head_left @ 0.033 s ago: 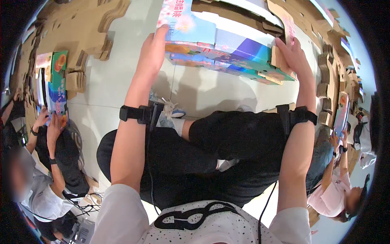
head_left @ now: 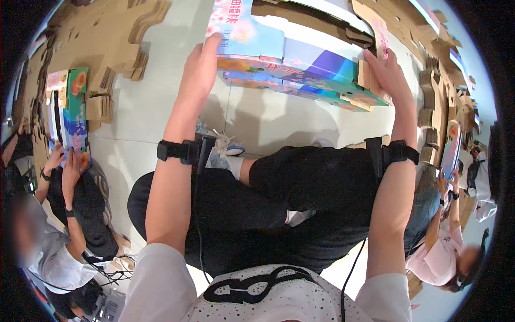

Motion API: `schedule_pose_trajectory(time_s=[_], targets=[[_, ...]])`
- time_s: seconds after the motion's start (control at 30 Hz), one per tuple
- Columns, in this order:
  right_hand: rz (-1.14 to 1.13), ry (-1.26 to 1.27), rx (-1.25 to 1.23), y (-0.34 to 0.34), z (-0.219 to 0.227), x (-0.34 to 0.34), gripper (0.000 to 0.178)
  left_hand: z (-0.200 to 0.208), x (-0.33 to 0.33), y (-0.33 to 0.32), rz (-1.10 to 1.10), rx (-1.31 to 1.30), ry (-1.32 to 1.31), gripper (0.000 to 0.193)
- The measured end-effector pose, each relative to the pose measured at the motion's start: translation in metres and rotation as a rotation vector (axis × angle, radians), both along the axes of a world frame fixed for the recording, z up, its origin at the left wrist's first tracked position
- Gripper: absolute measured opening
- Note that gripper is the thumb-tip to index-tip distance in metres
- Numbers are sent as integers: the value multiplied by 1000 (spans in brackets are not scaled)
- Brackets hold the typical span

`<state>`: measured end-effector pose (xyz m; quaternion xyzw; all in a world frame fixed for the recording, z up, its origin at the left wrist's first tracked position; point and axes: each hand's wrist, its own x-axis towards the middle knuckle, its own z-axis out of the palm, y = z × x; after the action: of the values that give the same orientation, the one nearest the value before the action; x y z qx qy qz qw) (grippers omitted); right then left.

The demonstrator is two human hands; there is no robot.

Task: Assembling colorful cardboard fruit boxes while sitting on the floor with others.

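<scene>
"Across the top of the frame, it's the printed box (head_left: pixel 303 65), tilted slightly down to the right and gripped at both ends! How's the left hand (head_left: pixel 198 67) looking?"

"Partly closed on the left end, thumb up at the top edge. Its other fingers are out of sight, so I can't tell how far they wrap."

"And towards the upper right?"

"Right hand (head_left: pixel 389 75), half curled on the other end: thumb pressed near the top edge, fingers up beside the raised flap (head_left: pixel 371 24). Just below that thumb, a small brown flap (head_left: pixel 369 78) juts out!"

"So what makes a good hold here?"

"Even pressure, I'd say. Push harder on one side and thin cardboard like this could buckle around that long opening (head_left: pixel 322 20) on top. Pinch the folded edges, where it should be stiffest, and mind that brown flap: it could crease under the palm."

"Is it off the floor (head_left: pixel 166 115)?"

"Looks that way, with shadow spread below, but I can't see the far side."

"Over at the left of the frame, a co-worker (head_left: pixel 59 252) has both hands on a second box (head_left: pixel 78 115), below stacked cardboard (head_left: pixel 102 45)!"
</scene>
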<state>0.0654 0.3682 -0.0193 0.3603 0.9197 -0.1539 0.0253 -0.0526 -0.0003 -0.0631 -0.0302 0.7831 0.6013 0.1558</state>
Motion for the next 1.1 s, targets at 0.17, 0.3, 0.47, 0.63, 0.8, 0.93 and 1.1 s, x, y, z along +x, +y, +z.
schedule_pose_trajectory(time_s=[0.17, 0.3, 0.47, 0.63, 0.8, 0.93, 1.1], targets=[[-6, 75, 57, 8, 0, 8, 104, 4, 2, 0, -90, -137, 0, 70], [23, 20, 142, 7, -3, 6, 98, -3, 3, 6, -166, -141, 62, 66], [501, 82, 460, -10, -18, 0, 75, -12, 9, 15, -119, 29, 49, 67], [581, 312, 276, -49, -28, -16, 77, -15, 7, 16, -155, -22, 61, 68], [702, 235, 164, -71, -14, -12, 100, -19, 3, 5, -130, 16, 57, 67], [743, 175, 190, -73, -8, -7, 110, -16, 6, 11, -108, 68, -3, 67], [704, 166, 122, -76, 3, -10, 105, -7, 7, 14, -103, 64, 2, 64]])
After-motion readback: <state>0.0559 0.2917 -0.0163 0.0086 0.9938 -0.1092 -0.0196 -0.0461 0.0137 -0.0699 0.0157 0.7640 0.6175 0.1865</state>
